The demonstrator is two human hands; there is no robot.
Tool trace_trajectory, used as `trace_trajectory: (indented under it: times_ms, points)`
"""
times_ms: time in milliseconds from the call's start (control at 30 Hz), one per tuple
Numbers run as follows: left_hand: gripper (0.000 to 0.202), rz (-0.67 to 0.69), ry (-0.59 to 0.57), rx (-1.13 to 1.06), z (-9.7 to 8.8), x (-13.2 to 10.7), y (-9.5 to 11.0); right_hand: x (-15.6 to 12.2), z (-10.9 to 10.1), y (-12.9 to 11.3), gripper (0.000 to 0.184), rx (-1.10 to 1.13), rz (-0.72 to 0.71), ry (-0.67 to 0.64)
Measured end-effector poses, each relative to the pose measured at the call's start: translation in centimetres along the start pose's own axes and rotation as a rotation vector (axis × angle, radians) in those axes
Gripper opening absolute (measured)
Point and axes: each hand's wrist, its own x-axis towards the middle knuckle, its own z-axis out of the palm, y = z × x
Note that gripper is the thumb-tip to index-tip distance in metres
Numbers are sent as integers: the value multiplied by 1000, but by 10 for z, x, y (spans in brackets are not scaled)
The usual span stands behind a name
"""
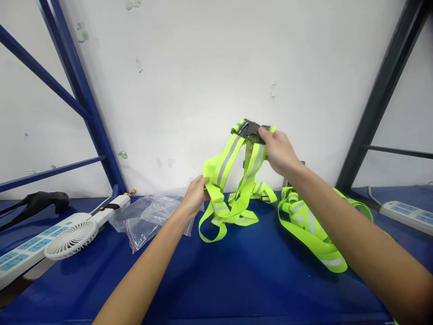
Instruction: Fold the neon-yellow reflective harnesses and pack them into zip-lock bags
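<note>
A neon yellow reflective strap harness (227, 164) with grey stripes is held up between my two hands. My right hand (279, 149) grips its upper end at the black plastic buckle (251, 130), thumb pressed on the buckle. Lower and to the left, my left hand (196, 194) pinches the webbing at its side. The loose lower straps hang in loops down to the blue tabletop (257, 271). Under my right forearm lies a second heap of the same reflective webbing (304, 221), partly hidden by the arm.
Clear plastic zip bags (152, 221) lie left of my left hand. Farther left are a white handheld fan (72, 239), a power strip (40, 246) and a black strapped object (37, 205). Another power strip (409, 214) sits at right. Blue (83, 95) and dark (379, 99) frame posts flank the white wall.
</note>
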Motion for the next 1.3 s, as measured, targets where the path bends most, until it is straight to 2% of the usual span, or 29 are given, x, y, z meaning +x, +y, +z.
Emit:
trace_trajectory:
  times_ms: [67,167,233,300,400,467,500,533,600,667,700,733,767,867,967,1033,1167,1233,1300]
  points:
    - [25,25,-42,-137,8,-4,9,-13,8,4,27,-8,37,-53]
    - [29,-9,-91,-286,17,-9,25,-24,9,8,24,-75,59,-105]
    - [36,-59,-167,-334,20,-11,35,-27,5,12,21,-181,25,-100]
    - [39,-43,-219,-335,20,-12,43,-27,-2,16,21,-317,-50,-117]
    - [39,166,-175,-219,16,-18,48,-27,-12,24,17,-483,-233,-129]
    - [31,343,-167,-52,11,-27,47,-27,-17,28,12,-510,-369,-51]
    - [28,390,-230,64,8,-32,46,-27,-20,29,13,-517,-421,6]
    - [28,402,-341,191,4,-37,44,-27,-22,30,21,-529,-457,61]
    - [36,307,-668,399,-3,-46,40,-26,-26,31,42,-587,-509,137]
    - [54,150,-965,425,-8,-48,35,-24,-27,32,48,-667,-592,150]
    - [64,97,-1040,362,-9,-47,32,-23,-27,33,45,-694,-647,143]
    - [74,68,-1060,273,-11,-43,30,-22,-26,35,39,-711,-701,137]
    - [85,55,-1033,176,-11,-39,28,-21,-24,37,33,-716,-751,140]
    - [111,73,-831,-51,-8,-23,29,-20,-18,41,22,-692,-861,186]
    - [116,49,-716,-102,6,-12,41,-19,-13,44,17,-733,-920,232]
    - [103,46,-647,-76,21,-8,51,-20,-12,45,15,-833,-928,258]
    - [48,145,-520,1,51,-1,64,-28,-10,46,16,-1043,-926,242]
    - [34,242,-447,99,56,3,66,-38,-9,42,21,-1087,-887,169]
    - [26,353,-398,262,52,7,67,-50,-10,35,36,-1105,-803,70]
